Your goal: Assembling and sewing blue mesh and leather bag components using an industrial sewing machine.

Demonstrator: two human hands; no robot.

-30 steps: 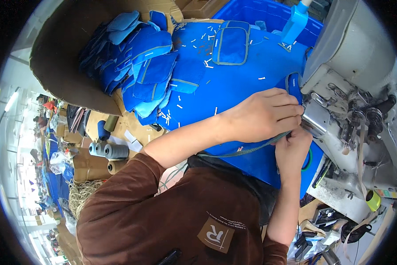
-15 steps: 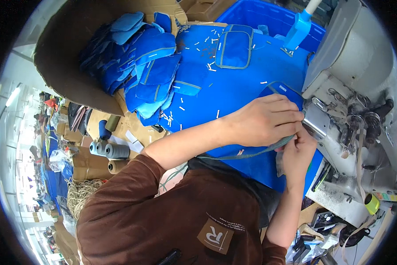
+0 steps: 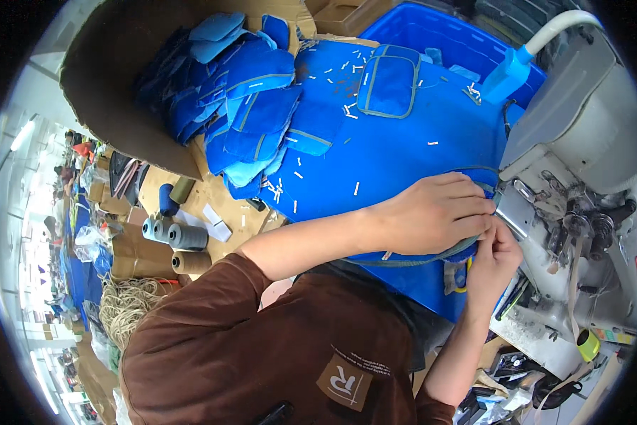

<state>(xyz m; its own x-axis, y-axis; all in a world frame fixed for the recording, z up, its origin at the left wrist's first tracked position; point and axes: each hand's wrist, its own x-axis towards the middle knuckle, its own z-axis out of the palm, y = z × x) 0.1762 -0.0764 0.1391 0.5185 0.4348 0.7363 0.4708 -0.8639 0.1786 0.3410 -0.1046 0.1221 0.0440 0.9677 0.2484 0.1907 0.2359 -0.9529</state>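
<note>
My left hand (image 3: pixel 439 214) lies over a blue fabric piece (image 3: pixel 483 185), fingers bent together at its edge beside the metal plate (image 3: pixel 511 216) of a sewing machine (image 3: pixel 573 106). My right hand (image 3: pixel 495 263) meets the left fingertips, thumb and fingers pinched at that edge. What exactly the right fingers grip is hidden. Grey-green binding tape (image 3: pixel 403 263) runs from under my left hand toward my body. A yellow loop (image 3: pixel 469 275) shows beside my right hand; the rest of it is unclear.
Blue fabric pieces (image 3: pixel 265 113) are heaped at the left against cardboard (image 3: pixel 113 92). Another bound piece (image 3: pixel 388 85) lies on the blue tabletop (image 3: pixel 403 152) among white scraps. Behind stand a blue crate (image 3: pixel 432 28) and a light-blue nozzle (image 3: pixel 506 74). Thread cones (image 3: pixel 187 237) stand left.
Both hands have moved slightly nearer my body. The blue piece has turned under my left hand, and more of its bound edge shows below. The whole view has shifted a little.
</note>
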